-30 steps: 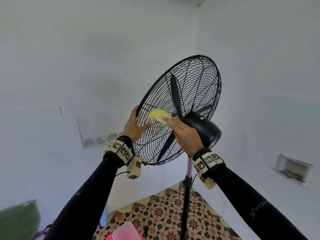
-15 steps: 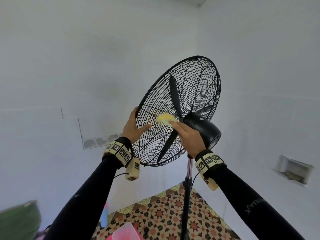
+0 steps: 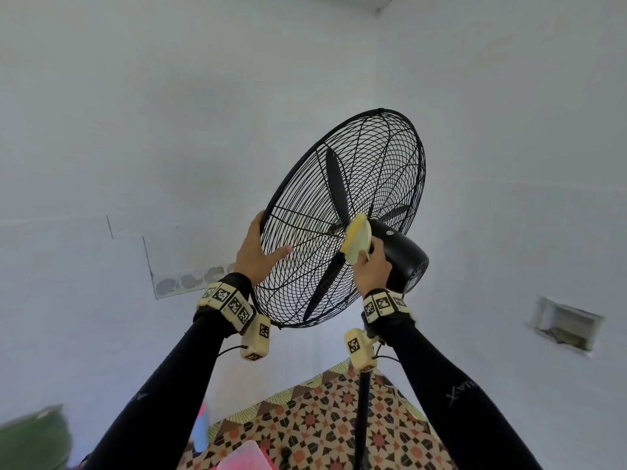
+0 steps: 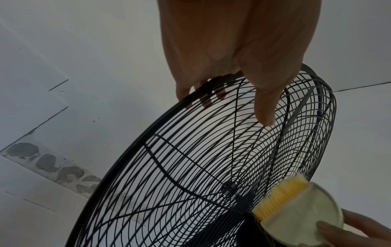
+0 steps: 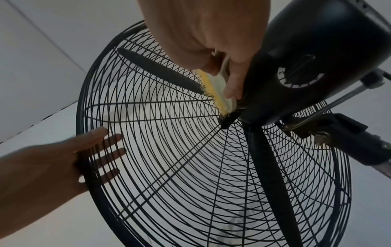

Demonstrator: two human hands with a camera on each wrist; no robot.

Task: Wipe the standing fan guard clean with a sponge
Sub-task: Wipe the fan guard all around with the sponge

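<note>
The black wire fan guard (image 3: pixel 342 218) sits tilted at the top of a thin pole (image 3: pixel 363 415), with the dark blades (image 3: pixel 336 184) visible through the wires. The left hand (image 3: pixel 254 252) holds the guard's left rim: the fingers wrap over the outer ring onto the far side, and the thumb lies straight across the wires on the near side. The right hand (image 3: pixel 371 268) grips the sponge (image 3: pixel 356 240), a pale pad with a yellow, bristly face, thumb on one side and fingers curled on the other. The yellow face presses against the back of the guard close to its hub, just beside the black motor housing (image 3: pixel 400 256). Both arms wear black sleeves (image 3: pixel 163 395) with marker bands at the wrists. Below lies a patterned floor mat (image 3: pixel 322 425), and a pink container (image 3: pixel 247 457) shows at the bottom edge.
</note>
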